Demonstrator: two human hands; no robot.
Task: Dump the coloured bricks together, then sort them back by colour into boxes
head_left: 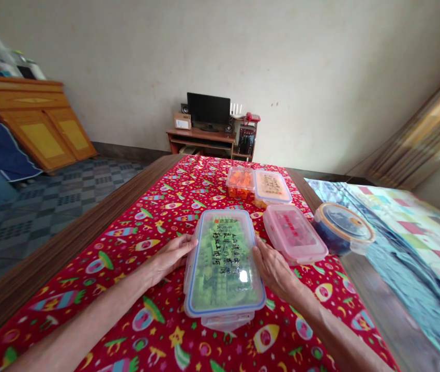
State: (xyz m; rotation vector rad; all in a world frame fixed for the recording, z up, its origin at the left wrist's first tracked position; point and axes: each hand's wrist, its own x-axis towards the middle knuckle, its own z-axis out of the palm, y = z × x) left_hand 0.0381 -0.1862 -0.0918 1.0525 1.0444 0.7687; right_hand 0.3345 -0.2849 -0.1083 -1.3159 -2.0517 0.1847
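Observation:
A clear rectangular box with a blue-rimmed lid (223,261) and green contents lies on the red patterned tablecloth (134,243) in front of me. My left hand (171,256) presses against its left side, fingers curled at the edge. My right hand (272,268) grips its right side. Both hands clasp the box between them.
To the right lie a pink-lidded box of red pieces (295,232) and a round blue tub (342,227). Farther back stand an open box of orange pieces (240,182) and a lidded one (272,187). A wooden table edge (49,258) runs left. A desk with monitor (208,111) stands by the wall.

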